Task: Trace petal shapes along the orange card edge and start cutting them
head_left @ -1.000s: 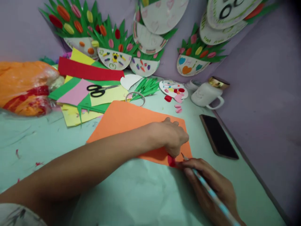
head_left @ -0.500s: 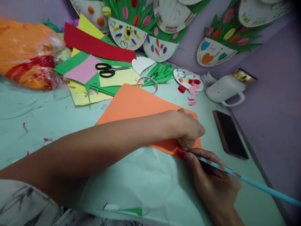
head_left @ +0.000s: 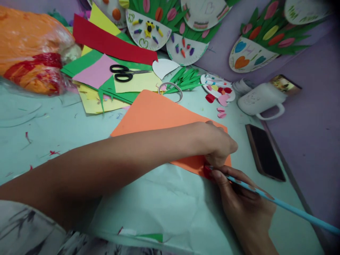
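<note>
An orange sheet of paper (head_left: 156, 113) lies on the table, with my left forearm stretched across it. At its near right corner, my left hand (head_left: 219, 143) bends its fingers down and presses a small red paper piece (head_left: 207, 171) onto the sheet. My right hand (head_left: 245, 203) grips a light blue pencil (head_left: 292, 209) with brown spots. The pencil's front end is at the red piece's edge, and its tip is partly hidden by my fingers. Its back end points off to the right.
Black-handled scissors (head_left: 124, 73) rest on coloured papers (head_left: 92, 71). Beyond the sheet are a tape ring (head_left: 170, 92), a white heart (head_left: 164, 67) and green strips (head_left: 186, 80). A phone (head_left: 265, 152) and white mug (head_left: 261, 99) stand right; an orange plastic-wrapped bundle (head_left: 32, 53) is left.
The view has shifted slightly, so most things sit a little further right and higher. Both hands keep nearly the same pose at the red piece, pencil still gripped.
</note>
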A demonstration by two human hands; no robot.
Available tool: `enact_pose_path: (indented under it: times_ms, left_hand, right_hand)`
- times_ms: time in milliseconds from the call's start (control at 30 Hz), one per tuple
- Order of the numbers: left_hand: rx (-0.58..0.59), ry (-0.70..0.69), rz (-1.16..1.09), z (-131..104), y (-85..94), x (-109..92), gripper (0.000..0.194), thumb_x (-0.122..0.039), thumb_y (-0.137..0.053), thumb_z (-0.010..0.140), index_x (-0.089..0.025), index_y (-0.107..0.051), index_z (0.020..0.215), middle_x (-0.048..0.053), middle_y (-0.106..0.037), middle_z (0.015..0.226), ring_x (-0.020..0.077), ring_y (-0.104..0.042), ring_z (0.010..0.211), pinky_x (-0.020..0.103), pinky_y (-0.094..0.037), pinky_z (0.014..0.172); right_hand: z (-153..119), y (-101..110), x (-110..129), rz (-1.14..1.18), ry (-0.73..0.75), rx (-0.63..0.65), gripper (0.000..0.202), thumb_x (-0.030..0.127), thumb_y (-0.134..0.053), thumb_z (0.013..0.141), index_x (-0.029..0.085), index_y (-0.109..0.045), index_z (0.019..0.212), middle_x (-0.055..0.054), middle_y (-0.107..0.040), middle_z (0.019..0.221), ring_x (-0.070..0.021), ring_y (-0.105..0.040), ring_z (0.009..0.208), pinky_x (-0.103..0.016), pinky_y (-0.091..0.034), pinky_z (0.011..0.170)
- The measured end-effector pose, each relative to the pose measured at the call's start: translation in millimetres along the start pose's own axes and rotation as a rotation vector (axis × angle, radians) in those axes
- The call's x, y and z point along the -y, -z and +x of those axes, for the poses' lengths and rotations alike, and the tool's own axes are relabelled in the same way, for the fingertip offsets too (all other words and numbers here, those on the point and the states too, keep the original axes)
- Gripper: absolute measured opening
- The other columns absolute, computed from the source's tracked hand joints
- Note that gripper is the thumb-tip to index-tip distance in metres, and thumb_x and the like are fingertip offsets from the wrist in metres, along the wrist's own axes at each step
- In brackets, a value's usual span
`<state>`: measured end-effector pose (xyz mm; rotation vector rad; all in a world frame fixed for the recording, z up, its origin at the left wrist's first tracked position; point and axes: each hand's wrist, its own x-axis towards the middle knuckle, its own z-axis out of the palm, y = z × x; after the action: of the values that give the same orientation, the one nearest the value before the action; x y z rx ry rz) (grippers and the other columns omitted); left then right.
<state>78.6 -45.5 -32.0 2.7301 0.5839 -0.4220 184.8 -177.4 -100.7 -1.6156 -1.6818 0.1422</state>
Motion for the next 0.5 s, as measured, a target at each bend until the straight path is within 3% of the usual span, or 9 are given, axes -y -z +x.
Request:
enact_pose_path:
  times_ms: [500]
  left_hand:
    - [-0.018, -0.020, -0.022, 1.1, -0.9, 1.6, 0.016, -0.025, -0.067, 0.070, -0.020, -0.064, 0.085, 0.008, -0.061, 0.105, 0.0282, -0.048, 0.098, 0.045, -0.039, 0.085]
  right_hand:
    - [-0.6, 3.7, 2.7, 0.035, -0.011, 0.000, 0.012, 0.032, -0.067, 0.082, 0.023, -0.071, 0.076, 0.001, -0.074, 0.064, -0.0158, -0.069, 0.053, -0.023, -0.056, 0.052]
